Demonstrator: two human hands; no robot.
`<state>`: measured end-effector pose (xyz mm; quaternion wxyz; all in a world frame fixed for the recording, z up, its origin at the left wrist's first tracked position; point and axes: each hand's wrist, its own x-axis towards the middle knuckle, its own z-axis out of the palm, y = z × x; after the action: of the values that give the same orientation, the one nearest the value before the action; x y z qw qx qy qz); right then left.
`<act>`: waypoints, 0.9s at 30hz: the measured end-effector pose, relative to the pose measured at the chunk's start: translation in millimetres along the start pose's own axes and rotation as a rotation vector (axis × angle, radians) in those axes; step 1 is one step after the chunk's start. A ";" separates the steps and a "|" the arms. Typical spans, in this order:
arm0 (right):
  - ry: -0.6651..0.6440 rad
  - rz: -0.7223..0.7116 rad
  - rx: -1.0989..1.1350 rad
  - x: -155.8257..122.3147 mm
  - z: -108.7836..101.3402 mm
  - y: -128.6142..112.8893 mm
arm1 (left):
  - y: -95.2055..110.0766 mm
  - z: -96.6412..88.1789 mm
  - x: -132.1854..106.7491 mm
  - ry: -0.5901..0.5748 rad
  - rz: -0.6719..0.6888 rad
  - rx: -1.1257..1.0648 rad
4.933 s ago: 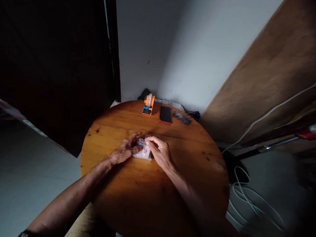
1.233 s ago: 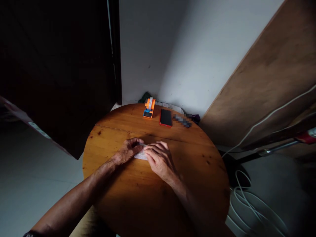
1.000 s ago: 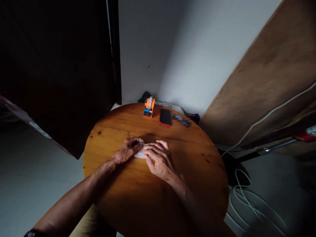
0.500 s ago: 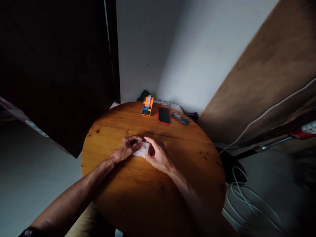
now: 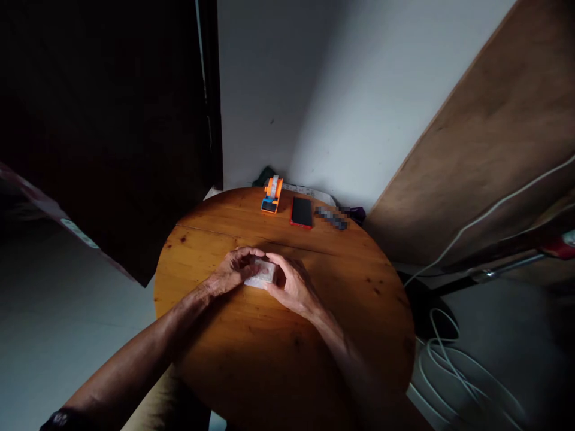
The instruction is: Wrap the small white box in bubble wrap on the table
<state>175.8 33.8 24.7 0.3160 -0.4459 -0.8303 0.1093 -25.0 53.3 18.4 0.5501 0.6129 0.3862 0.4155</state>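
Between my hands, low over the middle of the wooden table (image 5: 215, 335), is a small pale rectangular pack of cards (image 5: 266, 273) with a faint reddish print on top. My left hand (image 5: 233, 269) grips its left end, the thumb lying over the top and the fingers curled along the far side. Around the right end my right hand (image 5: 291, 282) curves, forefinger at the far corner and thumb at the near corner. My left fingers hide part of the pack. Whether it rests on the table I cannot tell.
Near the table's far edge stand an orange and blue tape dispenser (image 5: 272, 194), a red-edged phone (image 5: 301, 213) and a blurred-out dark item (image 5: 331, 218). A white wall (image 5: 278, 90) rises behind. White cable (image 5: 449, 359) lies coiled on the floor at right.
My right fingers have closed in on the pack, and the fingertips of both hands now nearly meet at its far side. The whole view has shifted slightly.
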 end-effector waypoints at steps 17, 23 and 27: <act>-0.006 -0.002 0.005 -0.9 -0.2 -0.9 | 4.9 -3.9 -1.0 0.025 0.202 0.216; -0.009 0.013 -0.028 -1.3 2.6 1.6 | 7.7 1.2 -0.3 0.079 0.236 0.192; 0.000 -0.014 -0.053 -2.1 3.4 3.3 | 9.5 3.6 -1.5 0.089 0.234 0.163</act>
<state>176.7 34.4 19.6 0.3047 -0.4484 -0.8360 0.0853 -22.1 49.7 27.6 0.4287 0.6771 0.3686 0.4710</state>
